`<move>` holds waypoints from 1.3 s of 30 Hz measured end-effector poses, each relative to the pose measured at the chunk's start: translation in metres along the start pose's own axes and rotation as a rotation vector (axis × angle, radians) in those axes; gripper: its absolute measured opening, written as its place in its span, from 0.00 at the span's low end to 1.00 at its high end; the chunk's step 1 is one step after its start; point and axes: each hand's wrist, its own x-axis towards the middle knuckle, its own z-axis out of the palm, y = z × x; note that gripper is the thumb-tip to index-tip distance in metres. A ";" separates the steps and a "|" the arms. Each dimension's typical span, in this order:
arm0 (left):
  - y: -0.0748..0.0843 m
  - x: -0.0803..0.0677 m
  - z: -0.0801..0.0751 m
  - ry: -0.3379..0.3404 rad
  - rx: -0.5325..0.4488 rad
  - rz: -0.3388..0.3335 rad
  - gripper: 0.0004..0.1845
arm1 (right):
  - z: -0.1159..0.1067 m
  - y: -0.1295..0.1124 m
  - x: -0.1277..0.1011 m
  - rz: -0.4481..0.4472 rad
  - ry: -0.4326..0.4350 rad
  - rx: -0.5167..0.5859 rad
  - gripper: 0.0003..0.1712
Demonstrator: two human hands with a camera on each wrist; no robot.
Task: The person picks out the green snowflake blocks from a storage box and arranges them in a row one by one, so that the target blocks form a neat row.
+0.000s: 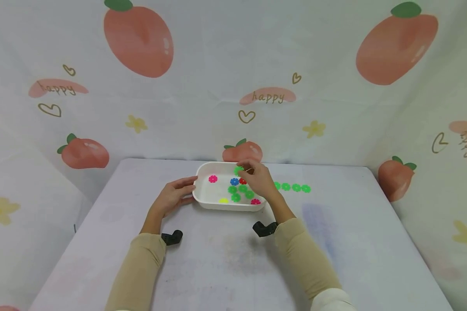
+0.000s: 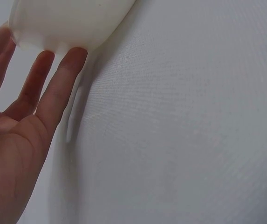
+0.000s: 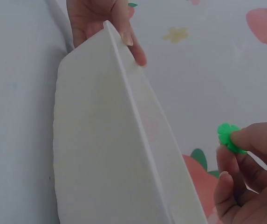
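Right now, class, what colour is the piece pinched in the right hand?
The flower-shaped piece is bright green, clearest in the right wrist view.

A white cloth (image 1: 202,56) is hanging behind the worktop (image 1: 210,259) and along its left and right sides. Its print is showing reddish fruits (image 1: 139,41), yellow flowers (image 1: 314,129), heart outlines (image 1: 247,116) and the word "happy" (image 1: 268,96). A bluish stain (image 1: 319,224) is marking the worktop's right part.

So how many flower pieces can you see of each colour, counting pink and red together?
Green pieces: 9 (4 in the tray, 1 in the right hand, 4 on the table)
Pink or red pieces: 3
Blue piece: 1
Yellow piece: 1
Total: 14 visible; the right hand or wrist could hide more.
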 end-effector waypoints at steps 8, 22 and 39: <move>0.001 -0.002 0.001 -0.013 -0.009 -0.004 0.28 | -0.013 0.009 -0.009 0.010 0.048 -0.006 0.12; -0.002 -0.003 -0.001 0.013 0.009 0.008 0.28 | -0.035 0.033 -0.022 0.037 0.172 0.006 0.14; -0.002 0.001 -0.001 -0.002 0.005 0.018 0.30 | -0.072 0.078 -0.040 0.172 0.274 0.029 0.18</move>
